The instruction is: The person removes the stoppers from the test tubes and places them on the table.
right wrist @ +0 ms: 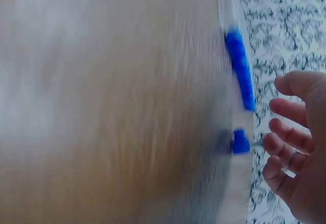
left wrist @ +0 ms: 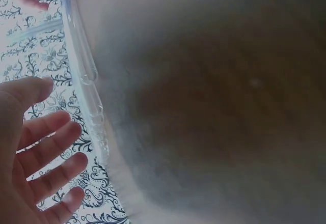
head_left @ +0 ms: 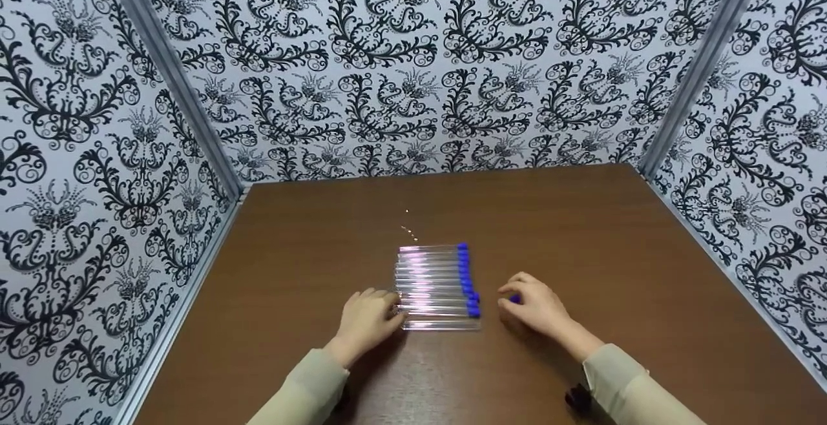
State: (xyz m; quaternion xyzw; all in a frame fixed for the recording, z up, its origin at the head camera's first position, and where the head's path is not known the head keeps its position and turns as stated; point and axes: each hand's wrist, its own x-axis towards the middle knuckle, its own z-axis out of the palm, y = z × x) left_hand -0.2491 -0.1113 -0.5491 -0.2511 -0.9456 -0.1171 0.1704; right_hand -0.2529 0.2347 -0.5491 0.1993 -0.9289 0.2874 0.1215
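Clear test tubes with blue caps lie side by side on the brown table, caps toward the right. Nearest the person is one tube without a cap. My left hand is by the tubes' left ends, its fingers relaxed and spread in the left wrist view. Right of the row, my right hand hovers around a loose blue cap. That cap stands on the table, apart from the loosely bent fingers. In the head view the hand partly hides it.
Patterned white and black walls enclose the table at the back and both sides, with grey metal posts in the corners. A small dark object shows beside the right sleeve.
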